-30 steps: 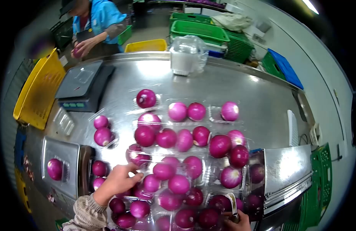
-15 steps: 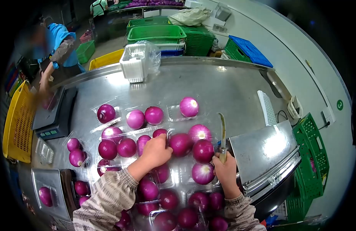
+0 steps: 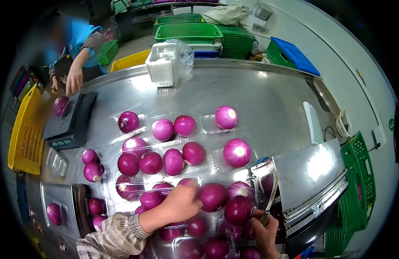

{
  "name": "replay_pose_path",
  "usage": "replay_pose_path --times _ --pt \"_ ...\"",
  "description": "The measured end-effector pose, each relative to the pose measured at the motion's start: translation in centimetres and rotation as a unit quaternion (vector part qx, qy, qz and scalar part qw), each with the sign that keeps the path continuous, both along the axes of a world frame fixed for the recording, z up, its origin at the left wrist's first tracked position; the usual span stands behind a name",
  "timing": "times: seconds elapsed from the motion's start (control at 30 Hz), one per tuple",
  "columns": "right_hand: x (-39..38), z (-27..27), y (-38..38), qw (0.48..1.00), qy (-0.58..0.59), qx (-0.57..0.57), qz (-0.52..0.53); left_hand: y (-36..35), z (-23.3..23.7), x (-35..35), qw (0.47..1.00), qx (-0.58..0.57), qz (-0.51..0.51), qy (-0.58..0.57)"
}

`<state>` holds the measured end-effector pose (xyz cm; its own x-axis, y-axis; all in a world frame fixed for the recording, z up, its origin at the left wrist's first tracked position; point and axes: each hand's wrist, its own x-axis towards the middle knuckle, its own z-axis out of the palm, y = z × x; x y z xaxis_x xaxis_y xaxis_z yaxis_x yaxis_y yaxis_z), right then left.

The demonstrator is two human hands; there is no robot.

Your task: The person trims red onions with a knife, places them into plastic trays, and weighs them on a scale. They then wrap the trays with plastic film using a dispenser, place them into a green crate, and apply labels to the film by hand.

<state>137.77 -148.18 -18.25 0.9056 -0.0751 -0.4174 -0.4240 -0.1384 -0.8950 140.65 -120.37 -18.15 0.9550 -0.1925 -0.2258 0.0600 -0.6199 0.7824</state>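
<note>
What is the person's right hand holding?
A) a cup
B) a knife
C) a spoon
B: the right hand grips a knife by its handle, with the blade pointing up beside the onions.

**Person, own body: two arms in view from the lower edge.**

- Left hand [image 3: 186,200]: bare, ungloved.
- Left sleeve [image 3: 115,235]: long, reaching the wrist. The cloth is soft and looks knitted, with a pale beige ground crossed by fine dark brown stripes that run round the arm (broken into small flecks, so the pattern reads as mottled). The cuff is a snug, ribbed band in the same colours, and the cloth above it is looser and slightly bunched.
- Right hand [image 3: 266,235]: bare, ungloved, and only partly in frame.
- Right sleeve: cut off at the lower edge, so too little shows to tell its pattern.
</note>
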Motion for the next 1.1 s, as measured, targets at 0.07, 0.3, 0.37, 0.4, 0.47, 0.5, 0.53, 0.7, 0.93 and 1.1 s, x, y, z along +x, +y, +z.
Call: replay_pose_path --times 0.07,0.3,0.37,0.4,0.47,0.5,0.53,0.7,0.93,1.1 --pt "-0.7 -0.4 0.3 1.0 0.0 0.022 0.006 -1.0 0.8 0.4 0.997 0.079 -0.013 -0.015" --pt "-2.0 -0.4 -0.7 0.998 0.001 0.047 0.036 -3.1 0.7 -1.4 0.979 0.185 0.013 -0.081" --pt "-2.0 -0.7 -0.2 0.999 0.007 0.036 0.022 -3.4 0.7 -2.0 0.976 0.184 0.025 -0.11" --pt "-2.1 -1.7 -0.7 1.0 0.014 0.019 0.011 -3.3 0.9 -2.3 0.976 0.178 0.03 -0.124" --pt "-2.3 -1.4 -1.0 1.0 -0.005 0.006 0.007 -3.6 1.7 -3.4 0.967 0.191 0.04 -0.162" --pt "-2.4 -1.2 -1.0 1.0 -0.024 -0.008 -0.005 -3.7 2.5 -4.2 0.956 0.179 0.03 -0.232" --pt "-2.7 0.0 -1.2 0.999 -0.033 -0.027 0.002 -3.7 3.4 -5.0 0.951 0.168 0.023 -0.26" --pt "-5.9 -0.9 -5.3 0.995 -0.088 -0.012 0.038 -2.9 5.3 -8.8 0.941 0.199 0.024 -0.273" --pt "-12.6 0.5 -12.8 0.978 0.06 0.194 0.039 -5.1 6.9 -12.3 0.971 0.101 0.133 -0.169" --pt "-14.2 3.1 -14.8 0.963 0.099 0.232 0.099 -7.5 10.4 -18.9 0.991 -0.107 -0.074 -0.044"
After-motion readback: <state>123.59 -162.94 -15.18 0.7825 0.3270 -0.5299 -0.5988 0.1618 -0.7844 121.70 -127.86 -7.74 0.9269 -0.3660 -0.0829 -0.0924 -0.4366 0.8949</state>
